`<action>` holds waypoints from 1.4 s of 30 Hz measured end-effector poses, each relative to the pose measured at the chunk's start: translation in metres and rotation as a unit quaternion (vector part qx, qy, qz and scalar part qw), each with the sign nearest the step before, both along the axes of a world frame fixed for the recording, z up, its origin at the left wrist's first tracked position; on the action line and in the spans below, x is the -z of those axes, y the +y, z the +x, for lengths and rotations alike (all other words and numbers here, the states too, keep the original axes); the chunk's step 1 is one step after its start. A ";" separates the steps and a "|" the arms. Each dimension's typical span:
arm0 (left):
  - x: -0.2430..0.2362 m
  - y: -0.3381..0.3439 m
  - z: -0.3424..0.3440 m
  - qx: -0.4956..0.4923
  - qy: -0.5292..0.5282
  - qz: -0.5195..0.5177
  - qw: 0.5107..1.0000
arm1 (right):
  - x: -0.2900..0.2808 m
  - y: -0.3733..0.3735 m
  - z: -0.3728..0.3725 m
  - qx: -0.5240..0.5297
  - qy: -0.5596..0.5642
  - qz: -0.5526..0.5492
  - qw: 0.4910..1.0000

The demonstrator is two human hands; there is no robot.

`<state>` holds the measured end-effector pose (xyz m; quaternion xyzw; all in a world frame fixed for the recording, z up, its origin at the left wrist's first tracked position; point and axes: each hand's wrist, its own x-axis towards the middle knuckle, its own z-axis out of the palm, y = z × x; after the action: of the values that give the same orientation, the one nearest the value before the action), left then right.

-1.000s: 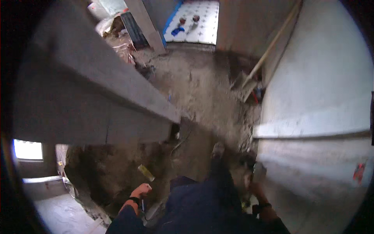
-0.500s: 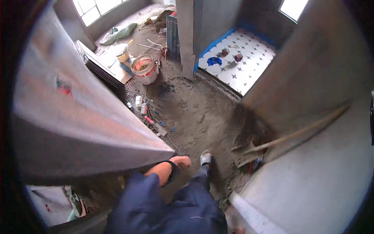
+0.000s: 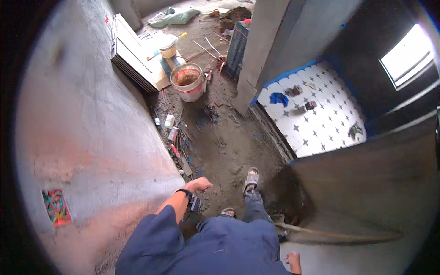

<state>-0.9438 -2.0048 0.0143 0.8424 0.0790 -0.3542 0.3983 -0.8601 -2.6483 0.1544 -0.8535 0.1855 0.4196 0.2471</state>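
My left hand (image 3: 200,184) hangs in front of me beside the corner of the left wall, its fingers curled and no object seen in them. A dark watch (image 3: 185,193) is on that wrist. At the lower edge, my right hand (image 3: 294,262) shows small beside my hip, next to the right wall. Its fingers look curled in, and I see nothing held. My sandalled foot (image 3: 251,178) is stepping forward on the dirty floor. Ahead on the left stands a red and white bucket (image 3: 189,87), partly filled with something brown.
Stacked panels (image 3: 135,55) lean on the left wall, near a smaller lidded bucket (image 3: 168,49). White bottles (image 3: 169,121) and scraps litter the wall's foot. A raised sill (image 3: 275,130) borders the patterned tile floor (image 3: 316,123). A long wooden handle (image 3: 321,233) lies along the right wall.
My view has shifted, so the bucket and tiled room sit further right. My left hand has swung slightly back, and my right hand has come clearly into view. A second foot now shows.
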 end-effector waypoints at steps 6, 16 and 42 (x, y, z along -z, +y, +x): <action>0.040 0.098 -0.049 -0.168 0.098 0.043 0.980 | 0.064 0.152 0.268 -0.142 0.006 0.074 0.987; -0.029 0.171 -0.036 -0.582 0.254 -0.130 0.762 | -0.038 0.640 0.504 -0.274 0.005 0.251 0.928; -0.062 0.760 0.346 -0.487 0.227 -0.042 0.843 | -0.155 1.100 0.718 -0.256 0.097 0.438 0.857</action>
<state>-0.5980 -1.2443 0.0766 0.5745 0.5519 -0.2988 0.5254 -0.1418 -1.5486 0.3098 -0.6298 -0.2191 0.5863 0.4599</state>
